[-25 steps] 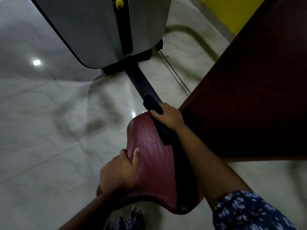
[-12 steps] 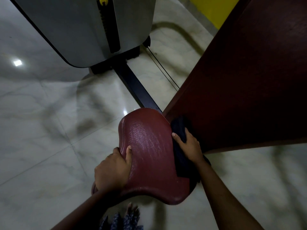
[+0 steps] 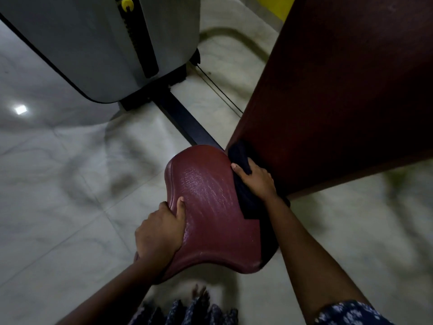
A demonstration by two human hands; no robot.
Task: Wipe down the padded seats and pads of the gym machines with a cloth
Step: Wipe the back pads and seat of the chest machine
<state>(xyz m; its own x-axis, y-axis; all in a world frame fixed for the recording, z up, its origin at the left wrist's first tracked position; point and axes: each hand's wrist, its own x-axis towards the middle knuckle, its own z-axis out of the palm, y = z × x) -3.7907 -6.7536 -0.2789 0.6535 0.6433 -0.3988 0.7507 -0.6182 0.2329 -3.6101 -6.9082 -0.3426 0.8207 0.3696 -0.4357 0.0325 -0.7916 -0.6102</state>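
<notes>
A maroon padded seat [image 3: 210,207] with cracked vinyl fills the middle of the head view. My left hand [image 3: 161,231] grips its left edge, thumb on top and fingers curled under. A dark cloth [image 3: 243,184] lies along the seat's right edge, in the gap beside the tall maroon back pad [image 3: 339,90]. My right hand [image 3: 256,181] holds the cloth there, fingers curled over it. The lower part of the cloth hangs down the seat's right side in shadow.
A grey weight-stack shroud [image 3: 93,43] with a yellow pin [image 3: 127,4] stands at the top left. A dark steel floor rail [image 3: 185,120] runs from it to the seat. A thin cable [image 3: 218,90] crosses the pale marble floor [image 3: 58,195].
My right hand has carried the cloth from the seat's far tip down along its right edge, then back up a little. The left hand has kept its grip.
</notes>
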